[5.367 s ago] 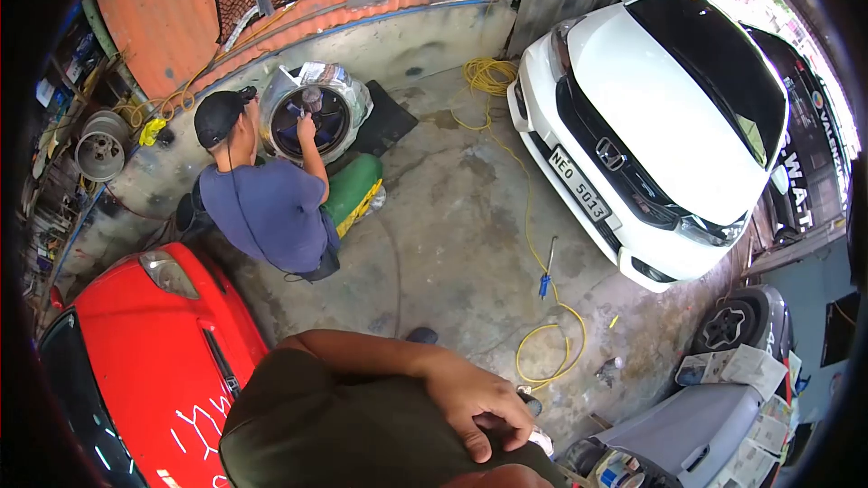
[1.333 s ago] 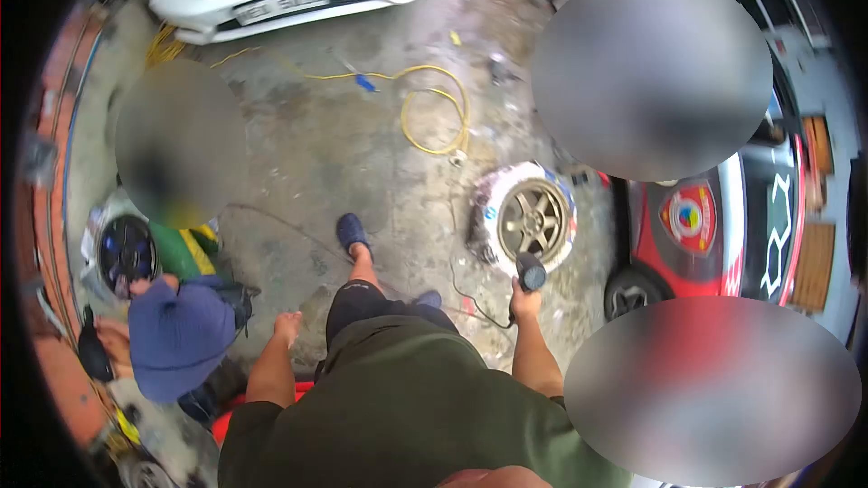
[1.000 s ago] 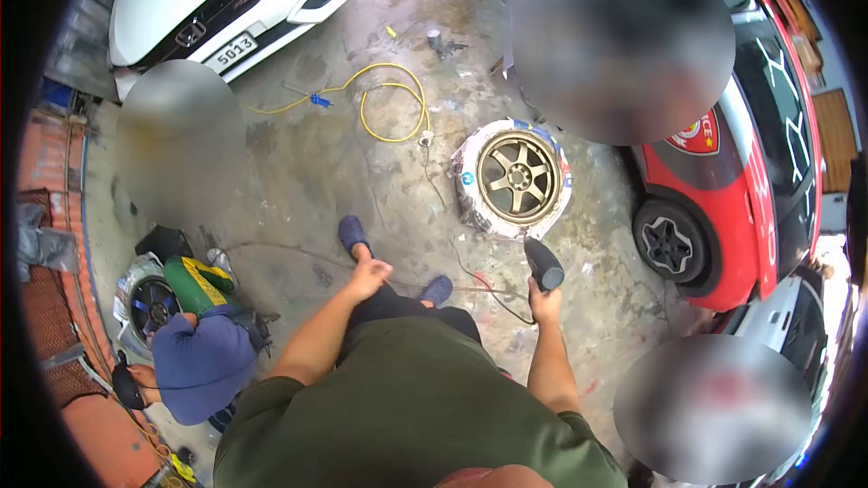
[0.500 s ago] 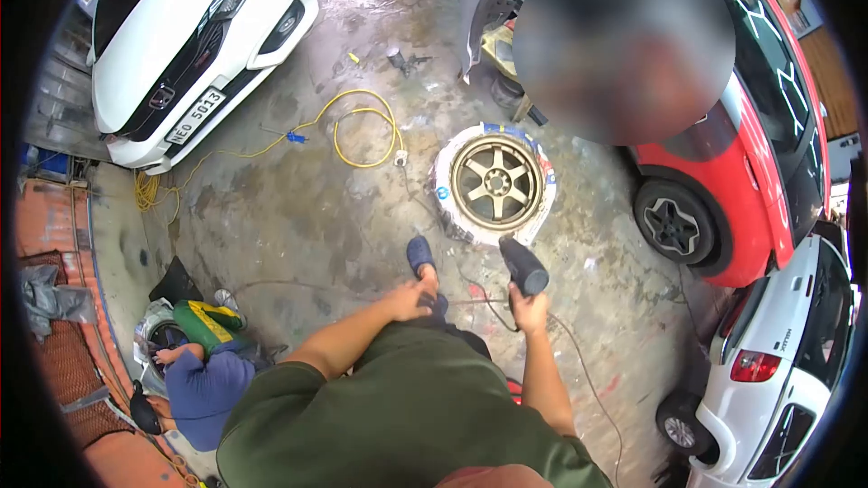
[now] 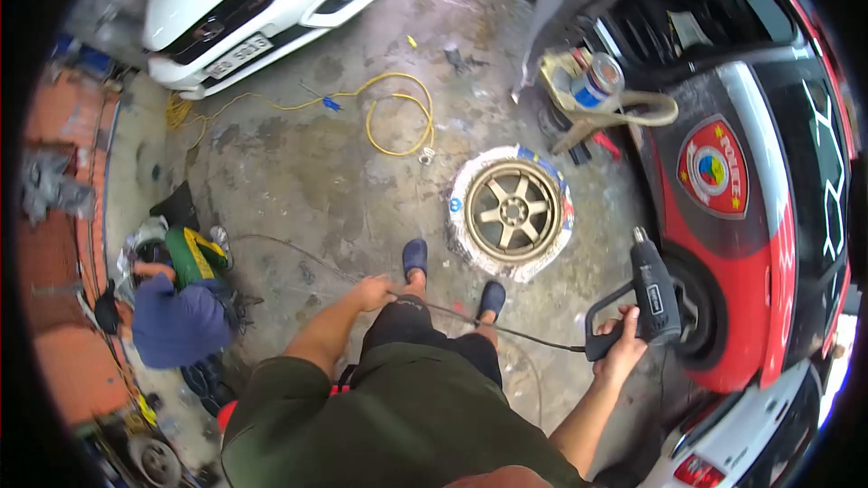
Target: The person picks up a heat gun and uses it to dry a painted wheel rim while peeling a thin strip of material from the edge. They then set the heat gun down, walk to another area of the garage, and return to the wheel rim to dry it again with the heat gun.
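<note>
My right hand (image 5: 624,343) grips the handle of a black heat gun (image 5: 653,294), held out to the right with its metal nozzle pointing away from me. A dark power cord (image 5: 529,338) runs from the handle's base across my legs to my left hand (image 5: 372,293), whose fingers are closed around it. Beyond my feet, a bronze six-spoke wheel (image 5: 514,209) lies flat on the floor. Paper or plastic masking (image 5: 463,239) covers the tire around it. The heat gun is apart from the wheel, to its lower right.
A red police car (image 5: 723,298) stands at right, and a white car (image 5: 262,27) at upper left. A yellow hose (image 5: 368,131) coils on the concrete floor. A can (image 5: 600,79) sits on a stand by the red car. At left, a person in blue (image 5: 181,321) crouches.
The heat gun has moved right and up, away from the wheel's near edge. My left hand has shifted left, and the cord now stretches between my hands. The view has shifted too.
</note>
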`<state>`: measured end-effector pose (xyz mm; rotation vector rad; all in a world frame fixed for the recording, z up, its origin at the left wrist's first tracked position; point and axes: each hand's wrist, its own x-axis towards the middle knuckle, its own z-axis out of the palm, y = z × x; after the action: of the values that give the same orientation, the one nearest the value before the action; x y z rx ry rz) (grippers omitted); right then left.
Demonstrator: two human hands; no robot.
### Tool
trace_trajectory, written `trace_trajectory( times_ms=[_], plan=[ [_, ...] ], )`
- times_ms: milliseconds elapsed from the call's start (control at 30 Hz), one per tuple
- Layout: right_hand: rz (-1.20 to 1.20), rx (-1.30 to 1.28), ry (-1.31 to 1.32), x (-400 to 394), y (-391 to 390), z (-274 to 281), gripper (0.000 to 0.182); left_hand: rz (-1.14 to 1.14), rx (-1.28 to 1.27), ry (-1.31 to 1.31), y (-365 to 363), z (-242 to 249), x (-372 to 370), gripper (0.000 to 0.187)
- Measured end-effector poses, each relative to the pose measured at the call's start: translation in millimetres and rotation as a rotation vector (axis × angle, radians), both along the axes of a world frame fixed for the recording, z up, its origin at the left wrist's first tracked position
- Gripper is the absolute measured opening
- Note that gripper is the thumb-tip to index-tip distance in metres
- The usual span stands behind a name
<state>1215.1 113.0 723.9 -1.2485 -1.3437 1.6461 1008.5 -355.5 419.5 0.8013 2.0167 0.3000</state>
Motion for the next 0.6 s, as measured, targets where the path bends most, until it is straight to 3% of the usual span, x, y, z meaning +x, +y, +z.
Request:
trace_trajectory(
  times_ms=[133,267,433,600],
  plan=[
    [0.132,-0.076,0.029,-14,49,-10,0.030,0.131,0.032,0.411,-28,34,48,0.043],
    [0.395,-0.097,-0.010,-21,76,-37,0.032,0.365,-0.057,0.338,-26,72,132,0.042],
    [0.540,-0.086,-0.039,-24,82,-52,0.035,0.583,-0.060,0.272,-18,137,232,0.042],
    [0.701,-0.034,-0.196,-20,87,-82,0.032,0.736,-0.004,0.279,-2,94,326,0.035]
  ],
)
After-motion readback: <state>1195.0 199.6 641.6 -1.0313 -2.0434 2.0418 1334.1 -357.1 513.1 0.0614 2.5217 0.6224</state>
